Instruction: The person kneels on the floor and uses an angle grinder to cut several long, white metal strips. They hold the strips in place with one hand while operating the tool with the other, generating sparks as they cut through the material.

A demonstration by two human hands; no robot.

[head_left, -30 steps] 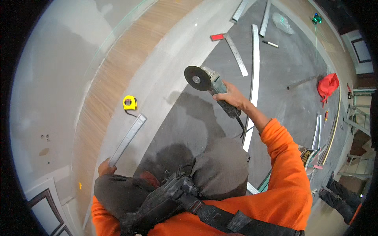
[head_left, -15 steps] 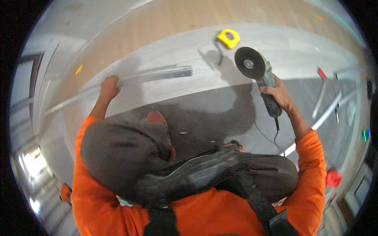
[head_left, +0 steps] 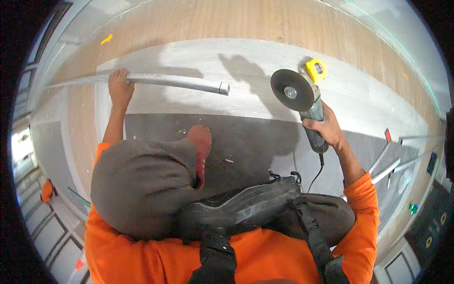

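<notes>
My left hand (head_left: 121,92) is closed around a long, silvery metal profile (head_left: 175,81). The profile runs across the pale boards, and a dark line crosses it just short of its right end. In my right hand (head_left: 327,125) is an angle grinder (head_left: 312,113), gripped round its body with its dark cutting disc (head_left: 288,90) facing up toward me. A gap separates the disc from the profile's end. Right behind the disc lies a yellow tape measure (head_left: 316,70), partly overlapped by the grinder in the picture. The grinder's cord (head_left: 318,175) trails down toward my knee.
Several metal strips (head_left: 387,169) and a red-ended tool (head_left: 388,136) lie at the right. A black waist bag (head_left: 246,208) rests across my lap. My red shoe (head_left: 201,142) stands on the dark floor beside a small whitish scrap (head_left: 229,161). Wood-look boards (head_left: 213,21) extend beyond.
My view has turned. Relative to the tape measure, the grinder has shifted left, and the profile has swung so its right end tips nearer me. Both hands keep their grip.
</notes>
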